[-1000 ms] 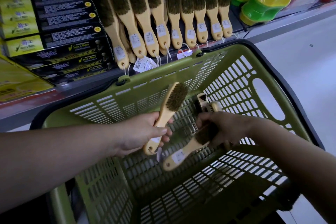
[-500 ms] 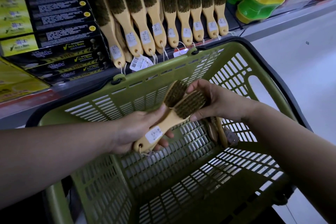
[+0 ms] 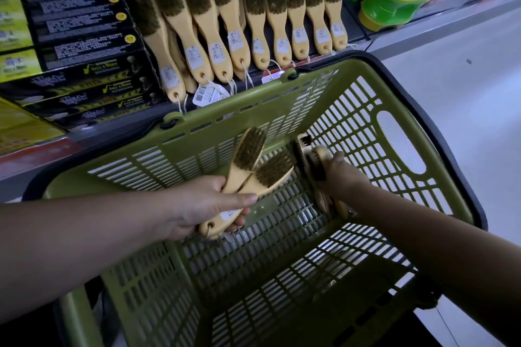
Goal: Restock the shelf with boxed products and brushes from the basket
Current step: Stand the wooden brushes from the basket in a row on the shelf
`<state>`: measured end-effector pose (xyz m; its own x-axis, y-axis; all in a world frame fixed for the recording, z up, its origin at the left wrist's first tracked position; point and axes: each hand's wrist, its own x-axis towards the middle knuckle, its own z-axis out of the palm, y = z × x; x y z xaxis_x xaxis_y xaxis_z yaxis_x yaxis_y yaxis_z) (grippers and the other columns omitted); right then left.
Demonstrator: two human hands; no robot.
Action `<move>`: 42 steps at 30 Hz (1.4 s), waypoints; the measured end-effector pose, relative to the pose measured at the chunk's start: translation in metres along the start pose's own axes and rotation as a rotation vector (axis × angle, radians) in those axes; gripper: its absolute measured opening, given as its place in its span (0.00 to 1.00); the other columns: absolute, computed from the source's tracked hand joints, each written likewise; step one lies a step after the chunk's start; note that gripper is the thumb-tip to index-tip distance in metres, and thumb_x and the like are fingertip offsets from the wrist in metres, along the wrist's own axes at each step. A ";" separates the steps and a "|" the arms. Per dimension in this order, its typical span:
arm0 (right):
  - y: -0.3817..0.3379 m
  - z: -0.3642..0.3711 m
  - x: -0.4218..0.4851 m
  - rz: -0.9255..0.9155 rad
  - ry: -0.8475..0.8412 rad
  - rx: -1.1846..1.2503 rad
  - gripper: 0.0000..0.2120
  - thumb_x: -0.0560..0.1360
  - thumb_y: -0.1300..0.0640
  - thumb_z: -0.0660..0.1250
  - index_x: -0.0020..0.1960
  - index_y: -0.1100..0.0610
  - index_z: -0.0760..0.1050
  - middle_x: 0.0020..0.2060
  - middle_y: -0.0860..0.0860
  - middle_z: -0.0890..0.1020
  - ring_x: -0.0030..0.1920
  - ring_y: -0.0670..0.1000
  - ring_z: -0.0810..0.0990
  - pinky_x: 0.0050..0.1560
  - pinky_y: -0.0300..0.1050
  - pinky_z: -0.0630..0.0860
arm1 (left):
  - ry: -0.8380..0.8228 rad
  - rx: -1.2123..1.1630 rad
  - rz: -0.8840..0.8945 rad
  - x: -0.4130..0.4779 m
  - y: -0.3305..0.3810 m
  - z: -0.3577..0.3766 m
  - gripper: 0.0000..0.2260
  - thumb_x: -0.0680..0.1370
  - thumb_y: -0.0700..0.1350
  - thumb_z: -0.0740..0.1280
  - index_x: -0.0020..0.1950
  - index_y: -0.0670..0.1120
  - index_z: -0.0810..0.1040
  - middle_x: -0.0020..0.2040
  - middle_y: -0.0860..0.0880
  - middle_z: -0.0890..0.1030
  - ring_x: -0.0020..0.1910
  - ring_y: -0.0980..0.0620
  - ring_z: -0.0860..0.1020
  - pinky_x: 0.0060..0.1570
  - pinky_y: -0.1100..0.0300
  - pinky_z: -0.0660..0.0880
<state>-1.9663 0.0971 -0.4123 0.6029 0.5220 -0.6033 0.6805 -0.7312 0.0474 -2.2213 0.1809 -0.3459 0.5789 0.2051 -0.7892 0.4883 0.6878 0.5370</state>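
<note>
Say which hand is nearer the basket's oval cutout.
Right. The right hand sits just left of the oval cutout; the left hand holds two brushes farther across the basket.

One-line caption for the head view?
Restocking: left hand holds two brushes over basket; right hand grips other brushes inside.

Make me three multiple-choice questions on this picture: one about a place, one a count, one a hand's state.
1. The black boxes sit where, relative to the shelf brushes? A left B right C underneath
2. How many brushes does the left hand hold? A one B two C four
3. The right hand is: A flat on the shelf B gripping basket brushes C hanging empty
Answers: 1 A, they stack left of the row. 2 B, two held brushes cross in its grip. 3 B, it clasps brushes inside the green basket.
</note>
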 end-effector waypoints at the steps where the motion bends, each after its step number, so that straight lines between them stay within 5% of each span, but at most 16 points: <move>1: -0.001 0.004 0.000 -0.009 0.042 0.019 0.27 0.76 0.55 0.64 0.69 0.58 0.54 0.44 0.56 0.79 0.43 0.54 0.79 0.41 0.49 0.76 | 0.000 0.022 -0.001 0.000 0.000 0.000 0.15 0.64 0.45 0.72 0.48 0.43 0.75 0.29 0.50 0.81 0.27 0.56 0.79 0.25 0.63 0.74; 5: -0.005 -0.007 -0.009 -0.098 0.059 0.169 0.23 0.75 0.57 0.66 0.65 0.58 0.58 0.48 0.55 0.79 0.46 0.55 0.79 0.44 0.50 0.76 | 0.005 0.041 0.008 -0.002 -0.001 0.004 0.13 0.65 0.38 0.74 0.46 0.43 0.75 0.26 0.51 0.81 0.25 0.59 0.78 0.24 0.67 0.72; 8: -0.014 -0.035 -0.028 -0.075 -0.221 0.635 0.21 0.73 0.61 0.69 0.62 0.65 0.68 0.49 0.56 0.80 0.49 0.53 0.79 0.48 0.46 0.75 | 0.073 0.019 0.010 -0.001 -0.005 0.005 0.08 0.70 0.38 0.72 0.46 0.43 0.77 0.27 0.50 0.81 0.24 0.58 0.78 0.23 0.67 0.71; 12: -0.028 -0.055 -0.073 -0.075 -0.518 1.280 0.08 0.76 0.67 0.62 0.54 0.63 0.74 0.39 0.55 0.83 0.37 0.49 0.83 0.35 0.40 0.79 | 0.127 -0.045 0.025 -0.003 -0.016 0.010 0.07 0.70 0.41 0.73 0.44 0.42 0.78 0.29 0.49 0.81 0.27 0.57 0.78 0.28 0.65 0.75; 17: -0.033 -0.046 -0.101 -0.013 -0.496 1.440 0.08 0.75 0.62 0.62 0.53 0.63 0.72 0.27 0.50 0.72 0.26 0.46 0.70 0.25 0.38 0.70 | 0.071 -0.104 0.007 -0.014 -0.020 0.025 0.22 0.53 0.53 0.76 0.43 0.45 0.80 0.29 0.51 0.82 0.26 0.59 0.78 0.27 0.66 0.71; 21: -0.036 -0.038 -0.108 -0.092 -0.603 1.584 0.12 0.75 0.50 0.60 0.50 0.58 0.74 0.29 0.48 0.70 0.26 0.45 0.67 0.26 0.37 0.67 | 0.155 -0.147 0.066 -0.017 -0.023 0.032 0.22 0.50 0.59 0.74 0.38 0.49 0.83 0.30 0.53 0.82 0.26 0.61 0.78 0.31 0.62 0.70; 24: -0.036 -0.034 -0.113 -0.187 -0.713 1.552 0.18 0.73 0.46 0.56 0.45 0.58 0.79 0.35 0.50 0.75 0.32 0.47 0.75 0.36 0.40 0.72 | 0.148 -0.240 0.099 -0.016 -0.023 0.037 0.18 0.51 0.58 0.74 0.36 0.52 0.84 0.29 0.53 0.81 0.27 0.60 0.77 0.33 0.60 0.70; 27: -0.037 -0.031 -0.117 -0.257 -0.762 1.550 0.16 0.73 0.48 0.58 0.48 0.58 0.77 0.46 0.57 0.80 0.46 0.54 0.79 0.51 0.49 0.75 | 0.100 -0.296 0.069 -0.016 -0.025 0.040 0.23 0.52 0.55 0.75 0.44 0.49 0.81 0.34 0.51 0.83 0.31 0.56 0.79 0.33 0.60 0.72; 32: -0.034 -0.029 -0.117 -0.292 -0.773 1.545 0.09 0.71 0.58 0.63 0.48 0.60 0.77 0.37 0.54 0.80 0.37 0.47 0.76 0.37 0.37 0.75 | 0.087 -0.290 0.062 -0.018 -0.026 0.041 0.30 0.53 0.55 0.75 0.54 0.50 0.79 0.40 0.52 0.84 0.32 0.56 0.78 0.26 0.63 0.68; 36: -0.029 -0.029 -0.111 -0.318 -0.851 1.467 0.07 0.70 0.59 0.66 0.45 0.58 0.82 0.40 0.55 0.83 0.39 0.49 0.80 0.40 0.37 0.78 | 0.054 -0.212 0.080 -0.018 -0.026 0.038 0.27 0.57 0.47 0.76 0.55 0.48 0.78 0.42 0.50 0.85 0.34 0.55 0.80 0.28 0.64 0.71; 39: -0.023 -0.041 -0.094 -0.323 -0.928 1.124 0.07 0.69 0.57 0.68 0.45 0.55 0.82 0.40 0.52 0.84 0.40 0.48 0.82 0.41 0.38 0.79 | 0.110 -0.158 0.108 -0.015 -0.028 0.035 0.21 0.63 0.38 0.75 0.55 0.45 0.78 0.45 0.49 0.85 0.42 0.54 0.82 0.38 0.60 0.75; 42: -0.015 -0.051 -0.056 -0.390 -0.733 0.441 0.08 0.72 0.56 0.69 0.51 0.52 0.79 0.44 0.49 0.83 0.45 0.49 0.81 0.43 0.38 0.76 | 0.171 -0.130 0.066 -0.012 -0.034 0.033 0.18 0.66 0.37 0.74 0.53 0.45 0.78 0.42 0.51 0.85 0.40 0.55 0.81 0.38 0.59 0.72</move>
<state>-1.9891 0.1013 -0.3391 -0.1495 0.4681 -0.8709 0.4691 -0.7418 -0.4792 -2.2232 0.1318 -0.3452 0.4824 0.3603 -0.7984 0.3583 0.7506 0.5552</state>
